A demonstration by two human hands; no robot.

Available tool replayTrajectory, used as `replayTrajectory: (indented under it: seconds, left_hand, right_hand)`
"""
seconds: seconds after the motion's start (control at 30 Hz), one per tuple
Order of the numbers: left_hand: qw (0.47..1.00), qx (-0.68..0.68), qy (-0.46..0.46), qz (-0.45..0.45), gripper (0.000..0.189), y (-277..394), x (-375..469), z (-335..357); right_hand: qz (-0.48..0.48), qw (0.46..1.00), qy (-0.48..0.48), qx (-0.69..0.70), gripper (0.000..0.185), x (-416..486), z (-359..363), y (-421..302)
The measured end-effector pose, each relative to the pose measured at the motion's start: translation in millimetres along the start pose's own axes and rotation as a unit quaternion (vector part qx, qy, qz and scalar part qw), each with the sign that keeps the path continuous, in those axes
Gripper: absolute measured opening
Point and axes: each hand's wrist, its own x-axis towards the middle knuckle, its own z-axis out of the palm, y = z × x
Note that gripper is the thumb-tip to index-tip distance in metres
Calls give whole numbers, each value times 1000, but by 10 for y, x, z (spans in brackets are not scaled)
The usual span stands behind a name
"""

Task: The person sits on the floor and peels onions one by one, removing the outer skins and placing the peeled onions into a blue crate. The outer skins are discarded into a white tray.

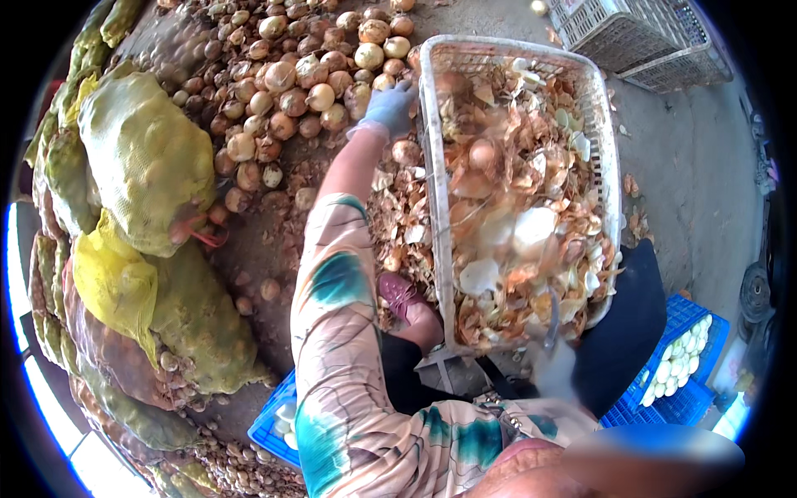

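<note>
My left hand (391,109), in a pale blue-grey glove, reaches to the right edge of a pile of unpeeled onions (280,78), beside the crate's left rim. Its fingers touch or nearly touch onions, and its grip is unclear. A large pale plastic crate (439,205) full of onion skins (523,162) stands in front of me. My right hand (554,367), gloved and blurred by motion, is near the crate's bottom right corner. A curved tool (552,317), perhaps a knife, rises from it.
Yellow-green mesh sacks (146,155) are piled on the left. A blue crate of peeled onions (679,355) stands at the lower right, another blue crate (271,426) at the lower left. Empty pale crates (629,43) are at the upper right. Loose skins (398,211) lie around my shoe.
</note>
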Motion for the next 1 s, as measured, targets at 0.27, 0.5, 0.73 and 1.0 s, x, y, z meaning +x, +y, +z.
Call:
replayTrajectory:
  seconds: [0.27, 0.5, 0.73, 1.0]
  left_hand:
    - [969, 123, -71, -203, 37, -75, 74, 480]
    - [890, -274, 87, -353, 49, -247, -993, 626]
    - [556, -754, 251, -242, 52, 548, -1991, -77]
    - [373, -886, 247, -122, 61, 1974, -2841, -710]
  right_hand:
    - [-5, 998, -35, 48, 30, 53, -54, -9]
    - [57, 996, -54, 42, 31, -34, -41, -127]
    - [-119, 982, -114, 87, 35, -60, -131, 115]
    - [-263, 952, -145, 54, 36, -269, -269, 141]
